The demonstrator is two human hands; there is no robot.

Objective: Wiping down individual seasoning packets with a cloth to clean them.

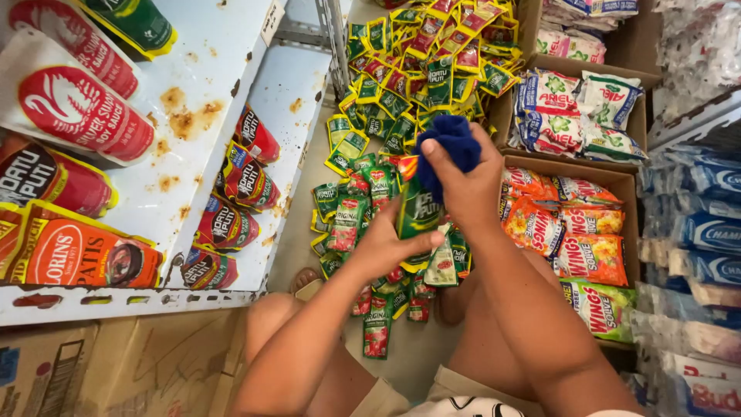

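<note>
Wiping is in progress at frame centre: left hand (pixel 384 245) grips a green pouch (pixel 417 210), right hand (pixel 463 184) presses a blue cloth (pixel 451 147) on it. Many pouches (pixel 417 69) lie on the floor above; some stand on the shelf (pixel 201 69) at left.

The green sauce pouch (pixel 417 210) stands nearly upright at the middle of the view, its top leaning slightly toward one o'clock. It is a glossy sachet, dark green with pale lettering and a red-orange corner at its upper edge. The dark blue cloth (pixel 450 149) is bunched into a soft wad, pressed against the pouch's upper part at one o'clock from it.
</note>
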